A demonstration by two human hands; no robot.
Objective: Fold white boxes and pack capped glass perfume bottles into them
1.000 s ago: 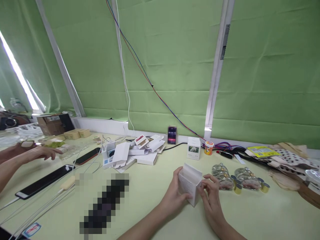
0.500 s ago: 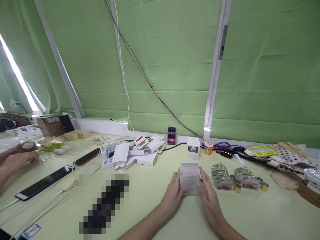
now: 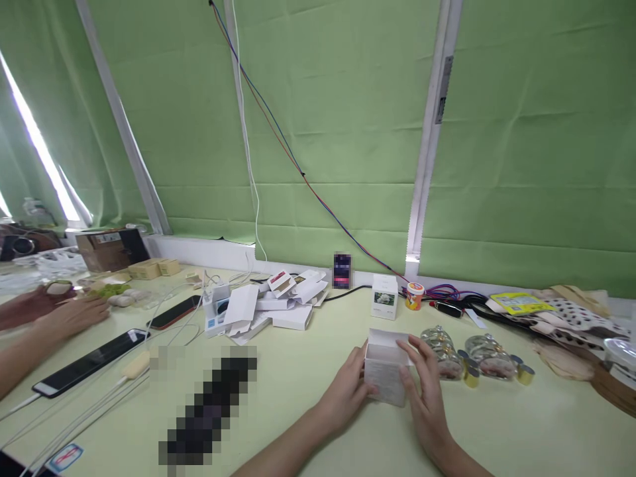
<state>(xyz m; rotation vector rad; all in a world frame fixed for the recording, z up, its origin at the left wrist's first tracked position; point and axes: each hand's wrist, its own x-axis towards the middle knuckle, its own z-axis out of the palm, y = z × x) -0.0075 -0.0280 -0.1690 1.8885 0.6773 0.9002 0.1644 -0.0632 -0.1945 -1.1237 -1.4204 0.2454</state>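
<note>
A small white carton with fine print on its front stands tilted slightly on the table, its top flap raised and its mouth facing me. My left hand grips its left side, thumb on the front face. My right hand holds the right side, with the thumb at the front edge and fingertips at the raised flap. The inside of the carton is mostly hidden. Just right of my right hand lie clear bulging packs beside small gold-coloured cylinders.
A closed white box and an orange tub stand behind. Flattened white cartons are heaped left of them. Phones and cables spread on the left, where another person's hands work. A yellow packet lies back right.
The carton has shifted slightly right and turned. My right hand's fingers have risen to the flap at its top. The other person's hand on the left has moved right.
</note>
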